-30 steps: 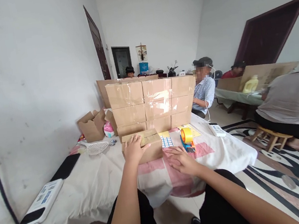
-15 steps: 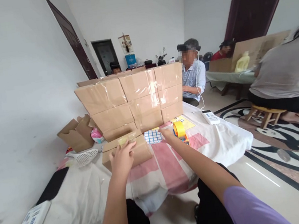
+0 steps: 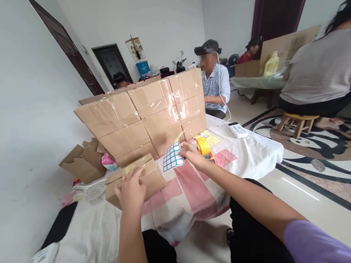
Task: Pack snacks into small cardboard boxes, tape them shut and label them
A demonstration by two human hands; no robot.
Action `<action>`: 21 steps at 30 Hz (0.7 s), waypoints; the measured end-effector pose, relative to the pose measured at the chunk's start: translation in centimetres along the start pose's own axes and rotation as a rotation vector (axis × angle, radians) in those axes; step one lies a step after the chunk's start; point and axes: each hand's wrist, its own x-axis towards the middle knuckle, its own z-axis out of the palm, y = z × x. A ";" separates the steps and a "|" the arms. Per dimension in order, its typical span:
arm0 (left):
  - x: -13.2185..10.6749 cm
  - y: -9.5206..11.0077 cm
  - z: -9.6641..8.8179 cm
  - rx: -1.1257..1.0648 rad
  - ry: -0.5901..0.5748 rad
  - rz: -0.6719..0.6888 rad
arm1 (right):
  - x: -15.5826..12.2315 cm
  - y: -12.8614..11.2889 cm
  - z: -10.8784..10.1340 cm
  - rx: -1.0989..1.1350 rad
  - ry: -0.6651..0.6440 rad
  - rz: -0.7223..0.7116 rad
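L hand (image 3: 131, 191) rests part-open atop cardbd box (image 3: 151, 178), R hand (image 3: 193, 154) pinches edge of tilted blue-grid sheet (image 3: 172, 156) nr yellow tape roll (image 3: 203, 146) on desk (image 3: 255, 151).

On the tablecloth (image 3: 199, 193), the carton (image 3: 151, 183) is being flanked by the skimmer (image 3: 97, 189) at nine o'clock, stacked boxes (image 3: 156, 112) at twelve and the label sheet (image 3: 171, 157) at two.

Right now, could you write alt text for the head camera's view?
A person's right hand holds a white paper sheet with blue grid; the left hand rests on a brown cardboard box. Behind stand stacked brown boxes with shiny tape.
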 end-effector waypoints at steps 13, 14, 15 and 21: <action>-3.2 5.8 -1.2 -1.034 -0.178 0.074 | -9.0 0.9 -0.7 0.269 -0.221 -0.196; -3.3 6.3 -0.7 -0.938 -0.037 0.108 | -8.9 1.1 -0.6 0.278 -0.192 -0.200; -3.5 6.8 -0.3 -0.823 0.127 0.150 | -8.8 1.1 -0.5 0.278 -0.161 -0.219; -4.2 8.6 1.5 -0.465 0.335 0.410 | -8.1 0.4 0.0 0.206 -0.194 -0.356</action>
